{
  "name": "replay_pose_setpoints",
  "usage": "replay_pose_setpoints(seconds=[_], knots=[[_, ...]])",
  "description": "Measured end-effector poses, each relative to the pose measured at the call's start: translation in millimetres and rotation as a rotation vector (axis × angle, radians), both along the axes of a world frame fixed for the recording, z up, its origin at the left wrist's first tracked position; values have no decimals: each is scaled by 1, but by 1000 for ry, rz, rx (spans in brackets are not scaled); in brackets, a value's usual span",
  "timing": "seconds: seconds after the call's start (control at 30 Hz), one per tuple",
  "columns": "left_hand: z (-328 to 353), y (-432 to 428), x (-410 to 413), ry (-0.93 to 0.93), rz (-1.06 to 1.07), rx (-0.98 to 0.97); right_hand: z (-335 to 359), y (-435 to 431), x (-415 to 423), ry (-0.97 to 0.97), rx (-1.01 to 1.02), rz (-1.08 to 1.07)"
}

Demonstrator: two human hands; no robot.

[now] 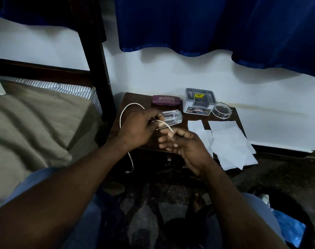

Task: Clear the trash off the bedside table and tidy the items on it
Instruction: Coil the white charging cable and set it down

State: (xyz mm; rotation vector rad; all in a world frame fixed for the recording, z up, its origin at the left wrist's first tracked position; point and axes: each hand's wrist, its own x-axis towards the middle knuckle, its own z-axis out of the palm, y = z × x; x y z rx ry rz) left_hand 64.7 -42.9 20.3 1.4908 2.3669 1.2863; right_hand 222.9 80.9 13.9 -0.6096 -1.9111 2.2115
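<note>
Over the front left of the dark wooden bedside table [225, 115], both my hands hold a white cable [124, 110]. My left hand [138, 128] pinches it near a loop that arcs up and left. My right hand [185, 148] grips the cable's other stretch between thumb and fingers. One cable end with a plug [128, 171] hangs down below the table's edge. A clear glass tumbler [172, 118] lies on its side just behind my left hand. White tissue sheets [230, 142] are spread on the table's right side and overhang its front edge.
A purple glasses case [166, 100], a grey organiser box [199, 101] and a clear glass ashtray [222, 109] stand along the table's back. A bed [36, 119] with a dark post is at the left. A bin with a blue bag [289, 229] sits at lower right.
</note>
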Motion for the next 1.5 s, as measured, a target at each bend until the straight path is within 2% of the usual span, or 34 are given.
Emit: replay_pose_setpoints(seconds=[0.17,0.37,0.5,0.83,0.9,0.97,1.07,1.13,1.27,1.4,1.5], knots=[[-4,14,-8,-19,-33,-17,2,9,-17,-8,-126,-42],[-6,26,-20,-61,-92,-26,-1,28,-28,-13,-253,113],[-10,29,-34,-94,-73,-47,6,42,-34,79,-448,138],[-12,33,-48,35,-32,-63,2,44,-60,28,-528,68],[-13,33,-49,-27,-52,-36,4,42,-64,17,-541,51],[-16,34,-49,-177,-67,-2,6,38,-65,28,-601,60],[-14,34,-47,-404,-59,42,9,32,-66,125,-733,105],[-11,33,-46,-454,-11,52,11,31,-67,226,-806,129],[-8,33,-45,-346,-17,-82,19,33,-68,434,-965,-43],[-14,33,-41,-189,-34,-240,22,35,-73,563,-990,-265],[-19,33,-38,-162,-65,-362,20,36,-77,612,-976,-346]])
